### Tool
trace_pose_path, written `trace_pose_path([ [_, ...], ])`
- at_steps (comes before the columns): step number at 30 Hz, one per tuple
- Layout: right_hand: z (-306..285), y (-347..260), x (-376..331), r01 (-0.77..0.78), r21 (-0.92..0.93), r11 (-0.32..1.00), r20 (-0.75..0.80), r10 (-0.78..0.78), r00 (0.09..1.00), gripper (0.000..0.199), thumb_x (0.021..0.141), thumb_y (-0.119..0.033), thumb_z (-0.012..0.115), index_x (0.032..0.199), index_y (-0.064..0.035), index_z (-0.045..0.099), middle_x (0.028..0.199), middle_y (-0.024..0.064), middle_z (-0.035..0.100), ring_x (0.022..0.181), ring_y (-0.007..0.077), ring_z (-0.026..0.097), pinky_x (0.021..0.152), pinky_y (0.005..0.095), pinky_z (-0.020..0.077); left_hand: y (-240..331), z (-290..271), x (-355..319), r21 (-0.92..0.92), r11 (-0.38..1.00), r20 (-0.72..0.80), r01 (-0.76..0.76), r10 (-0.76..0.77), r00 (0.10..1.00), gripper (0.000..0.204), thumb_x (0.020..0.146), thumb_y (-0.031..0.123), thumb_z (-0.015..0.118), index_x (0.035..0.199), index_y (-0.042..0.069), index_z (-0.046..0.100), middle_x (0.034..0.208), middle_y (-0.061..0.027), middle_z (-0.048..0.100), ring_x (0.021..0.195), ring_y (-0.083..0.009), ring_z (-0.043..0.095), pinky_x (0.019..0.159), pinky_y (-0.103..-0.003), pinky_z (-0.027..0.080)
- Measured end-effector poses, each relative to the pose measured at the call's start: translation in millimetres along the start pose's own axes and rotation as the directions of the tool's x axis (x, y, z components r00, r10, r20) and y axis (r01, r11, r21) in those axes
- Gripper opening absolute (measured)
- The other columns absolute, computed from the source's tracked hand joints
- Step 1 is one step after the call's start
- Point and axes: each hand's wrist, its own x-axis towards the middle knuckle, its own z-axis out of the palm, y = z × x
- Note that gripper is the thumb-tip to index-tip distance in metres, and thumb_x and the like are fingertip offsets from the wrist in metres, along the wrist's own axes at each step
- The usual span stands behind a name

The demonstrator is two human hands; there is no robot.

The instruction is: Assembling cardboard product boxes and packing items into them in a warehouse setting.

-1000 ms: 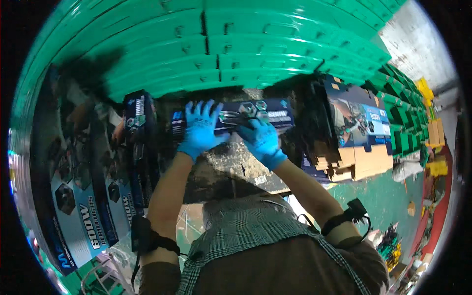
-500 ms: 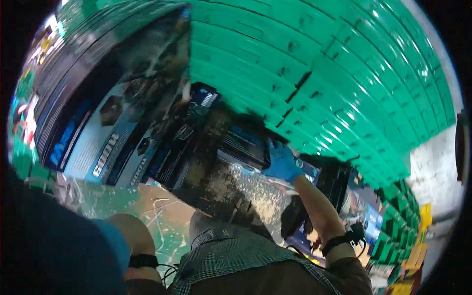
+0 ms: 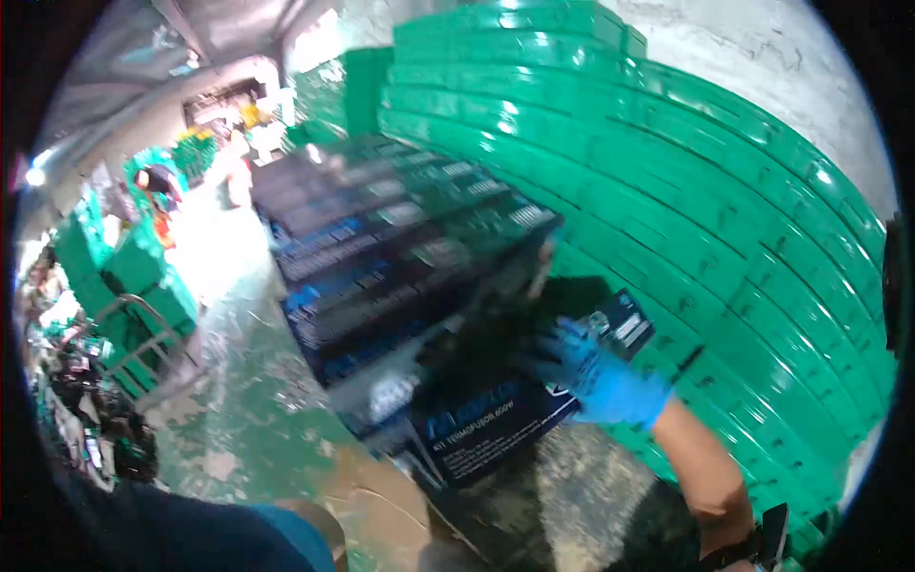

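Observation:
My right hand (image 3: 615,381), in a blue glove, reaches in from the lower right. Its fingers stretch leftward over a dark printed box (image 3: 496,434) at the near side of a stack and seem to touch its upper right part; shadow and blur partly hide the fingertips. Just beyond the glove, another dark box (image 3: 624,324) shows an end with a pale label. More boxes of this kind, dark with blue and white print, form the tall stack (image 3: 381,248) to the left of my hand. My left hand is out of view; only a blue sleeve (image 3: 257,534) shows at the lower left.
A wall of stacked green cases (image 3: 667,200) stands behind and right of the boxes. Worn green floor (image 3: 238,429) lies to the left, with a metal-framed cart (image 3: 143,348) beside green cases. Farther back, a person (image 3: 160,181) bends among more green stacks.
The view has swung up and left, bringing the aisle into sight. My right hand has moved from the boxes farther right to the near side of the tall dark stack.

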Motion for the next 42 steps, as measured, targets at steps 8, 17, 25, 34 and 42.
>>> trace_pose_path([
  [8,95,-34,-31,-0.444,0.032,0.896,-0.222,0.439,0.87,0.076,0.072,-0.025,0.069,0.139,-0.0066,0.037,0.143,0.0169,0.035,0.133,0.0327,0.032,0.111,0.0432,0.023,10,-10,22,0.139,0.986,-0.017,-0.088,0.092,0.996,0.038,0.07,0.003,0.068,0.107,0.0,0.06,0.094,-0.0144,0.06,0.082,-0.0248,0.057,0.07,-0.037,0.045],
  [17,116,-216,-419,-0.829,-0.31,-0.466,-0.28,0.878,-0.388,0.042,0.089,-0.017,0.052,0.127,0.0003,0.046,0.131,0.0167,0.048,0.121,0.0295,0.044,0.102,0.0373,0.0347,1,103,-133,0.06,0.724,0.176,0.687,-0.685,0.707,0.033,0.068,-0.003,0.067,0.1,-0.002,0.062,0.082,-0.0146,0.064,0.068,-0.0252,0.062,0.059,-0.039,0.049],
  [25,59,-227,-396,-0.905,0.04,-0.423,-0.391,0.827,-0.404,0.019,0.07,-0.022,0.064,0.078,-0.0058,0.069,0.08,0.0187,0.064,0.074,0.0384,0.061,0.065,0.0455,0.0485,107,291,-282,-0.003,-0.211,0.919,0.977,-0.386,-0.081,0.036,0.084,0.003,0.064,0.12,0.003,0.058,0.104,-0.0067,0.065,0.093,-0.0118,0.06,0.085,-0.029,0.048],
  [34,-62,-219,-264,-0.943,0.254,0.216,-0.342,0.932,0.122,0.054,0.076,-0.021,0.071,0.124,-0.0037,0.052,0.116,0.0218,0.057,0.108,0.0348,0.056,0.087,0.0435,0.0461,91,384,-298,0.231,-0.898,0.971,0.375,0.239,-0.024,0.042,0.091,0.028,0.052,0.121,-0.002,0.055,0.116,-0.0119,0.06,0.104,-0.0244,0.058,0.096,-0.038,0.041],
  [42,-100,-126,-334,-0.789,0.614,-0.016,-0.508,0.757,-0.411,0.065,0.073,-0.04,0.075,0.113,0.0047,0.051,0.1,0.0217,0.062,0.093,0.0297,0.061,0.083,0.0393,0.048,-64,191,-328,-0.12,-0.175,0.808,0.977,-0.589,-0.006,0.048,0.081,0.0,0.065,0.126,-0.001,0.049,0.118,-0.0095,0.057,0.104,-0.019,0.054,0.092,-0.036,0.044],
])
